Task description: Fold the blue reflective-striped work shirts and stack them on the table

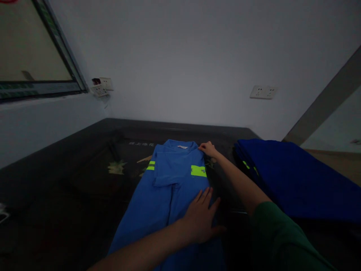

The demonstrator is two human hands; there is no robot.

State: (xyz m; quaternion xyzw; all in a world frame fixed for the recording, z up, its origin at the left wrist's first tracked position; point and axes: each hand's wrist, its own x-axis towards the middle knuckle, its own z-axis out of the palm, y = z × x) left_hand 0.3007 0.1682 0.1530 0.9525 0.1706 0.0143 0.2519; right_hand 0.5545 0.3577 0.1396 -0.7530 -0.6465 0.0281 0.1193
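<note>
A blue work shirt [169,180] with neon-yellow reflective stripes lies folded lengthwise on a dark table [70,180], collar pointing away from me. My left hand [201,218] lies flat on the shirt's right edge near the middle, fingers stretched out and apart. My right hand [208,149] reaches far forward to the shirt's top right corner by the collar, its fingers closed on the fabric edge there. A green sleeve covers my right upper arm.
A stack of dark blue folded garments [293,177] with yellow stripes sits at the table's right. Wall sockets [263,92] are on the white wall behind, with more sockets [102,86] at the left corner under a window frame [42,86].
</note>
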